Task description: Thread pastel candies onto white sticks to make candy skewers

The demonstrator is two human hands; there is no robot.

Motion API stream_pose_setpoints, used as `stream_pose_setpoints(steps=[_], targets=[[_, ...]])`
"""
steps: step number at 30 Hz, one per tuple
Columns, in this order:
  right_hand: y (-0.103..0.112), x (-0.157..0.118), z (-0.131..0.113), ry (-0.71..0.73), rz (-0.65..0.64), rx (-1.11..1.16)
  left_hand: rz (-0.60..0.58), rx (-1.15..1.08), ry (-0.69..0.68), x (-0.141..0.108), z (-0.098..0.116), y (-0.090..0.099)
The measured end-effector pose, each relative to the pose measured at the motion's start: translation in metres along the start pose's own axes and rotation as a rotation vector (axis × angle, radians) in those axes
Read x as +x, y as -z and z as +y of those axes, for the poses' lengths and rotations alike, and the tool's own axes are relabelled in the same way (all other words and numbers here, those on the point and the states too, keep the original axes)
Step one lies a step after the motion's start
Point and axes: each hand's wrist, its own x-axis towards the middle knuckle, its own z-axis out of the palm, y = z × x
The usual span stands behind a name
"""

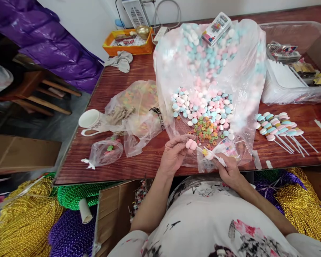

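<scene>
My left hand (173, 154) pinches a pink marshmallow-like piece (191, 144) at the upper left end of a thin white stick (199, 147). My right hand (229, 169) is closed round the stick's lower end, where a white strip shows by the fingers. A yellow ring and a pale piece (209, 154) sit along the stick between my hands. Just beyond lie coloured cereal-like rings (206, 130) and loose pink, blue and white pieces (216, 112), spilling from a large clear plastic bag (166, 76).
Finished-looking skewers (280, 126) lie at right, below a clear plastic bin (273, 96). On the left are a white mug (89, 119), a bag of rings (147, 94) and a small bag (107, 151). An orange tray (127, 49) stands behind. Bead strands (24, 217) hang below the table.
</scene>
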Motion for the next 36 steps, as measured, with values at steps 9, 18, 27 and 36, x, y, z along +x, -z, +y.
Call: stream_pose_setpoints(steps=[9,18,27,36], targets=[[0.002,0.006,-0.009,-0.011,-0.029,-0.03,0.029,0.161,-0.145,-0.015,-0.008,0.0],[0.006,0.002,-0.019,0.06,-0.031,-0.094,0.072,-0.279,0.09,-0.006,-0.005,0.014],[0.005,0.008,-0.028,0.082,-0.058,-0.09,0.121,-0.224,0.063,-0.019,-0.014,-0.002],[0.006,0.007,-0.03,-0.081,-0.14,-0.125,0.137,-0.047,-0.186,-0.022,-0.03,-0.005]])
